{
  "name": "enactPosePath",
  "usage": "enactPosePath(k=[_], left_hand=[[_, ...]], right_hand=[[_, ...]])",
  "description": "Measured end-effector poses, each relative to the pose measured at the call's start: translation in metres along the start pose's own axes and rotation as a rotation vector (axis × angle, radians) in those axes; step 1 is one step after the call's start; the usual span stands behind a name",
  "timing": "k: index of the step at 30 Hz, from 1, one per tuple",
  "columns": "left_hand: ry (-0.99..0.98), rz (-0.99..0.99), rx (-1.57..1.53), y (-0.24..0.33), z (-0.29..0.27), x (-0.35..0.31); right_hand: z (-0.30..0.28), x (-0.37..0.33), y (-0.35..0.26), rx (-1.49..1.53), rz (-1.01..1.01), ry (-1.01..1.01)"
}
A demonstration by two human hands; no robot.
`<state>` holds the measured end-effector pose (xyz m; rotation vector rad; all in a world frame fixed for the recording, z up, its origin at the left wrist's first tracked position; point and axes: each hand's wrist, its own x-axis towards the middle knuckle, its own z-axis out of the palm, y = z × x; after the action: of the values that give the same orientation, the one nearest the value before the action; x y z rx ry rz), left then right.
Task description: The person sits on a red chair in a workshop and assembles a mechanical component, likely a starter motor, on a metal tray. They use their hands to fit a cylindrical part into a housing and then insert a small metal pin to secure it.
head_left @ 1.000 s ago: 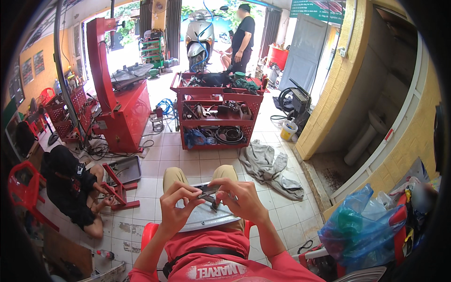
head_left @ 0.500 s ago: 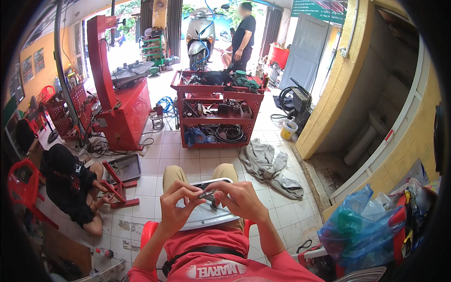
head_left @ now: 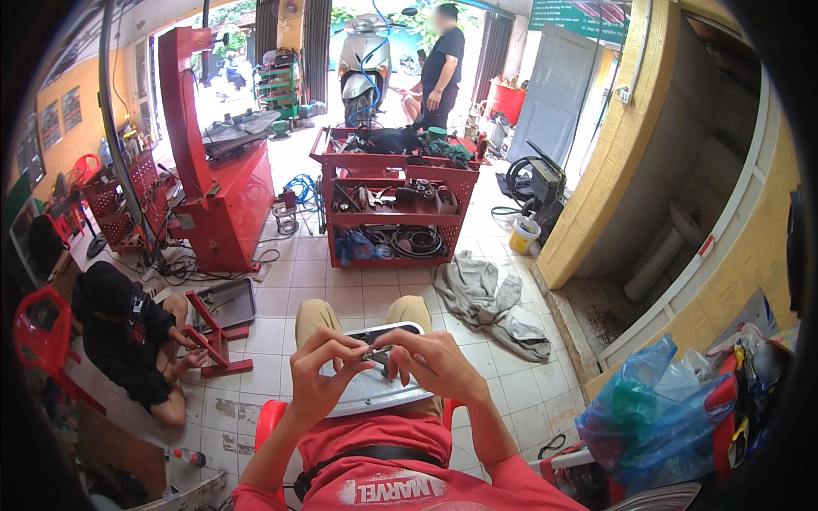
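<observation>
My left hand [head_left: 322,368] pinches a small dark metal part [head_left: 380,357] between thumb and fingertips. From the other side my right hand [head_left: 436,364] grips the same part, its index finger bent over the top. The part's exact kind is too small to tell, and fingers cover much of it. Under both hands a light grey metal tray [head_left: 383,402] rests across my lap, its far corner showing between my knees. My forearms come in from below, on either side of the tray.
Ahead stands a red tool trolley [head_left: 392,262] loaded with tools. A grey cloth [head_left: 486,298] lies on the tiles to its right. On the left a person [head_left: 123,341] sits low by a small red stool [head_left: 223,351]. Blue plastic bags [head_left: 656,409] pile up at the right.
My right thumb and fingers have shifted slightly on the metal part, while my left hand keeps its place. Outside at the far left, a rider on a motorbike has come into view.
</observation>
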<state>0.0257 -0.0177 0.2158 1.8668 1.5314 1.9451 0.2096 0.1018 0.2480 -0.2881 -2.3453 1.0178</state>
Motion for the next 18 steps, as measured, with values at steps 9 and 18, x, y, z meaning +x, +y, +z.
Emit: enactPosePath(k=[9, 18], left_hand=[[-0.010, -0.022, 0.008, 0.0052, -0.0006, 0.0002], [-0.010, 0.000, 0.032, 0.0047, -0.0001, 0.0006]], right_hand=[[0.0005, 0.0002, -0.0013, 0.053, 0.015, -0.019], [0.0002, 0.0004, -0.0005, 0.096, 0.038, -0.022]])
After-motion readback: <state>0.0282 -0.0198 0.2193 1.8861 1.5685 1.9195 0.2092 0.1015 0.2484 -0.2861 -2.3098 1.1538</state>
